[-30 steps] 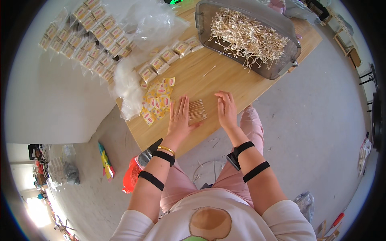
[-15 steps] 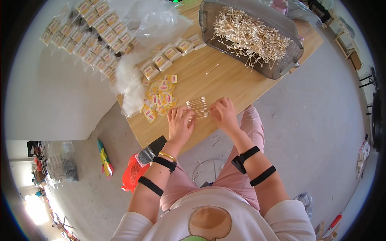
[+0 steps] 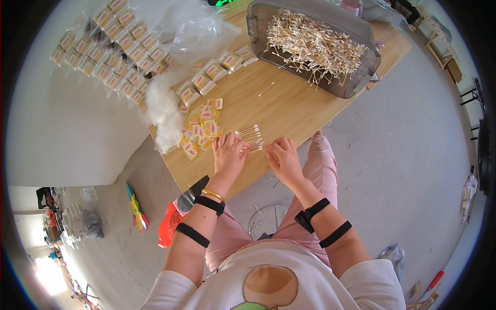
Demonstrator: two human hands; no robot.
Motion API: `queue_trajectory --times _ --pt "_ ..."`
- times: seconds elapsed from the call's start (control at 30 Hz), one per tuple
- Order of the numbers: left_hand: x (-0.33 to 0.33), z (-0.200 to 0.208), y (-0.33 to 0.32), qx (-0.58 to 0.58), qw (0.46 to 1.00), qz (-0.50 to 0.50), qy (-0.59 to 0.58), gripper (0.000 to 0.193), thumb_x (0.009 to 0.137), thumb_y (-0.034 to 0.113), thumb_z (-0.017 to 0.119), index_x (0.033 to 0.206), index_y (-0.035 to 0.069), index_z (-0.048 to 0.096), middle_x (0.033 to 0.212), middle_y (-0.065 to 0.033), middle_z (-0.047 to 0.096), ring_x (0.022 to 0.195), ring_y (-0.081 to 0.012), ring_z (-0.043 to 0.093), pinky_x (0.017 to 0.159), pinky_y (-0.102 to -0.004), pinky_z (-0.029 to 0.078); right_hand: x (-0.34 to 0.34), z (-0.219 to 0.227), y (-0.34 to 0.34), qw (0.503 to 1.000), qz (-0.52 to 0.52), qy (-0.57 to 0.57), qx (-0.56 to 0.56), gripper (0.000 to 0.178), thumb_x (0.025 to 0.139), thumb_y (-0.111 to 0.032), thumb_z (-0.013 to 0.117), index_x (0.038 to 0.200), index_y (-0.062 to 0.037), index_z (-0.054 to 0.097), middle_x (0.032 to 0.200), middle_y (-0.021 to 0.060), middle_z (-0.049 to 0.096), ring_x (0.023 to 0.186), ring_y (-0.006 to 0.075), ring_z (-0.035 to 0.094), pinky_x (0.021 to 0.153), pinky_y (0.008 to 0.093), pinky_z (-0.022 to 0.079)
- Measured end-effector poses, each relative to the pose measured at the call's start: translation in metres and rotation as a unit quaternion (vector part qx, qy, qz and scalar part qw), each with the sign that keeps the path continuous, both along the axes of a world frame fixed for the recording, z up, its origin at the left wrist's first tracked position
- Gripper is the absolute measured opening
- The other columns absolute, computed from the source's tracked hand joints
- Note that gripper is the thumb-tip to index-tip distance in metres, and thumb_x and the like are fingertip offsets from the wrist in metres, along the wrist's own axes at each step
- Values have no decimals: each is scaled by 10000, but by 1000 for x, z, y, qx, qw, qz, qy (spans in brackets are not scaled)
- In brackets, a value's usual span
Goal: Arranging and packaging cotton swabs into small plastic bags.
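Note:
A row of white-tipped cotton swabs (image 3: 252, 135) lies side by side near the table's front edge, between my hands. At its left ends is my left hand (image 3: 228, 151), fingers curled and closed on the nearest swabs; their left tips are hidden beneath it. My right hand (image 3: 284, 159) is closed in a pinch by the row's near right end. What those fingertips hold, if anything, is too small to make out. Left of my left hand lies a loose pile of small yellow-and-white packets (image 3: 200, 127). A single cotton swab (image 3: 266, 89) rests farther back.
A grey plastic bin (image 3: 356, 92) heaped with loose swabs (image 3: 315, 44) stands on the wooden table (image 3: 289, 111) at the back right. Filled packs (image 3: 203, 82) line up behind the packets, beside clear plastic bags (image 3: 165, 111). Many bagged packs (image 3: 124, 44) are stacked at the back left.
My right hand has moved slightly left and down, close to the swabs' right ends. My left hand has shifted a little. The whole view has slid slightly left.

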State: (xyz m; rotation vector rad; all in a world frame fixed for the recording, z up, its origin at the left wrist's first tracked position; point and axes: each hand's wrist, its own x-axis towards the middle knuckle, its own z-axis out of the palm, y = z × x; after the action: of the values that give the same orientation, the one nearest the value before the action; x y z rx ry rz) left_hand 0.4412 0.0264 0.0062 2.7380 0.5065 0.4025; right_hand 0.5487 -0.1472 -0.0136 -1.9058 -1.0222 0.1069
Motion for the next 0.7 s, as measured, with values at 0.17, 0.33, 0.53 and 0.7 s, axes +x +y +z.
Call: queue_trajectory --times 0.17,0.33,0.53,0.7 --pt "3 4 4 15 999 -17 22 84 792 169 787 822 185 711 1025 14 592 1088 -215 526 1018 -441 336 -5 1 2 999 -3 -39 -20 196 807 -38 698 988 -112 703 1009 82 604 991 318 554 887 429 463" --pt "-3 16 3 8 999 -5 -38 82 804 161 763 832 180 689 949 27 642 1010 -201 570 1005 -437 336 -4 1 4 1000 -13 -11 4 187 815 -72 719 998 -108 707 1014 85 612 991 316 562 886 430 468" --pt "-22 49 -8 17 994 -44 -96 130 792 152 771 868 170 667 843 51 673 908 -185 602 989 -426 336 -8 34 12 953 59 293 53 136 893 -143 731 987 -47 713 928 77 689 843 178 617 780 350 479" --pt "-43 79 -28 6 992 -25 -120 165 751 130 822 836 153 683 844 34 682 912 -192 609 958 -414 354 -18 63 10 954 109 274 49 106 899 -125 724 933 -24 717 786 49 688 738 150 596 710 302 454"
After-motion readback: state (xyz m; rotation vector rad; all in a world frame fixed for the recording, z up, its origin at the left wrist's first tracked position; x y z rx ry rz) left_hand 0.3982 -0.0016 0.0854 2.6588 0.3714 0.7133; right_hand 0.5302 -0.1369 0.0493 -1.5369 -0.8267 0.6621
